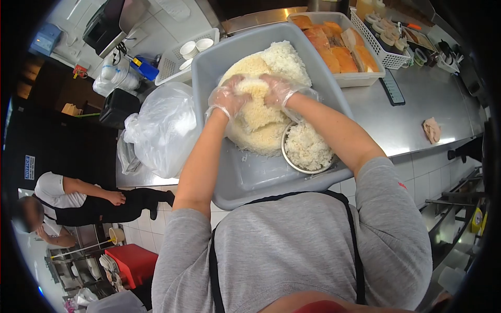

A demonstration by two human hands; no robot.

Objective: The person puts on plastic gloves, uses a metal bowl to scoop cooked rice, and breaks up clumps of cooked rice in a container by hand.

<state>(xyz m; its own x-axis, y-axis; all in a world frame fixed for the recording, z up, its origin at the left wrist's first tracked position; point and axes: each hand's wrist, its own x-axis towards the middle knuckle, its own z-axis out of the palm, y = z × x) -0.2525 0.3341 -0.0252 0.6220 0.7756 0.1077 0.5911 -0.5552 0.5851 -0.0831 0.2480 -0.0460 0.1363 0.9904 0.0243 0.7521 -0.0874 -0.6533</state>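
Observation:
Both my hands wear clear plastic gloves and are sunk into a large mound of rice (258, 140) in a grey plastic tub (245, 180). My left hand (229, 99) curls in from the left side, its fingertips partly buried. Opposite it, my right hand (277, 91) closes in from the right, with a clump of pale rice between the two. The mound is yellowish around my hands and whiter at the back right. A round metal bowl (307, 169) filled with white rice (308, 146) sits in the tub under my right forearm.
Left of the tub lies a bulging clear plastic bag (162, 128). White cups (189, 49) stand in a basket behind. At right are a container of orange fillets (339, 60), a phone (392, 88) and a crumpled cloth (432, 130). Another person (78, 201) stands at left.

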